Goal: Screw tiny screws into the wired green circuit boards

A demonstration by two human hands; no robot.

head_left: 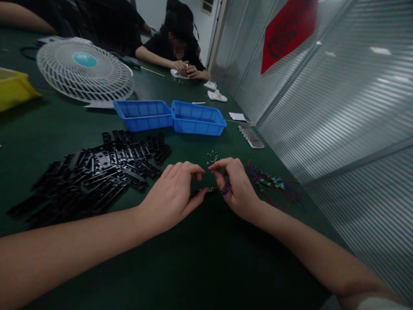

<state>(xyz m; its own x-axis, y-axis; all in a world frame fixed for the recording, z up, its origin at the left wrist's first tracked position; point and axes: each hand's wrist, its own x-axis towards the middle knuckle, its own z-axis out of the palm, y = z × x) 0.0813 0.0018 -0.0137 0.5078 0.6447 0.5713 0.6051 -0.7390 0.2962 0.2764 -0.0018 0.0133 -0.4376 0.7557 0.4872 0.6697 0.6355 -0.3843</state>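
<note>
My left hand (176, 189) is closed, with its thumb at a small green circuit board (211, 189) and a dark piece mostly hidden behind the fingers. Facing it, my right hand (237, 183) is curled round a purple object (226, 188), whose kind I cannot make out. Its thumb and forefinger come together, and anything tiny between them is too small to tell. Just beyond both hands lie several tiny screw-like bits (213, 156). Left of my left hand spreads a heap of black plastic parts (106, 165). Green circuit boards with red and blue wires (272, 181) lie right of my right hand.
Two blue bins (198, 120) stand beyond the parts, near a white fan grille (87, 71). A yellow bin (16, 90) is at far left. A blurred flat object (252, 136) lies by the glass partition. Across the table, a person's hands (185, 69) handle a white piece.
</note>
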